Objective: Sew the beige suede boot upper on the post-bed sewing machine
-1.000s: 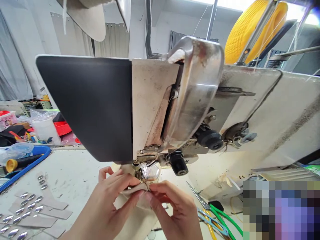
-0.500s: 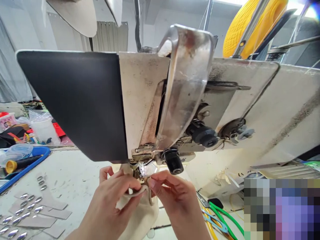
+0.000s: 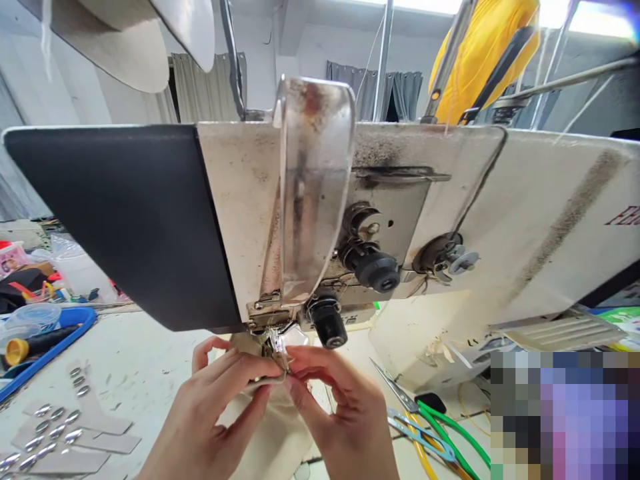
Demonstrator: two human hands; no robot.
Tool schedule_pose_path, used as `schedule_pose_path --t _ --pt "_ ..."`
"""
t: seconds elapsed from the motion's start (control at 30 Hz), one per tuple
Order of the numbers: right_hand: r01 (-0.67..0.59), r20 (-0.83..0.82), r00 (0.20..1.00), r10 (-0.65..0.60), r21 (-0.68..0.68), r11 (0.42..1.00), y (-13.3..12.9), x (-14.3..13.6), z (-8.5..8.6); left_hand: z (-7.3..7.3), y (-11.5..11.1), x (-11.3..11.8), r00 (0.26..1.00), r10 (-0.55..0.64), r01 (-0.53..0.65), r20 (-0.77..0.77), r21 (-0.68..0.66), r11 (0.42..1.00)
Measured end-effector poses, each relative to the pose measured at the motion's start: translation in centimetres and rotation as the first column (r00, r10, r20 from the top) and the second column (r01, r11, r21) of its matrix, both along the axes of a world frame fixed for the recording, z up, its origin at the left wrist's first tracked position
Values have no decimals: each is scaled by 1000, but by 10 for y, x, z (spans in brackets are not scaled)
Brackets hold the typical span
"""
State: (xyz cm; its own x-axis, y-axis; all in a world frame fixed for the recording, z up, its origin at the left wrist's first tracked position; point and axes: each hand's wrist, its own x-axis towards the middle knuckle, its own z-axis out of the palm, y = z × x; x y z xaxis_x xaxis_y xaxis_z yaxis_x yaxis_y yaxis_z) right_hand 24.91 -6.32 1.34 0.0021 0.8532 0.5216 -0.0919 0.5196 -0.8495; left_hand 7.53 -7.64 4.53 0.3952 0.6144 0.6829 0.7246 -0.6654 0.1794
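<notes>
Under the needle, between pinching hands (image 3: 280,400): creased beige fabric (image 3: 280,433).

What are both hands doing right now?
Left hand: closed, pinching the beige fabric under the sewing machine.
Right hand: closed, pinching the same fabric edge at the needle.

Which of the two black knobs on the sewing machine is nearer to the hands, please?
The lower black knob, directly above the right hand. The other black knob sits higher and further right, beside the silver disc.
</notes>
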Motion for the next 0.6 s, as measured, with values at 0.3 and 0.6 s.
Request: schedule_pose_path --t 0.3,0.6 --pt "103 -70 992 -106 -39 994 -5 -5 -7 -2 3 -6 995 0 9 -98 91 996" --pt "82 -62 995 -79 48 995 -1 -6 -12 -6 1 -7 998 -23 31 -59 146 989"
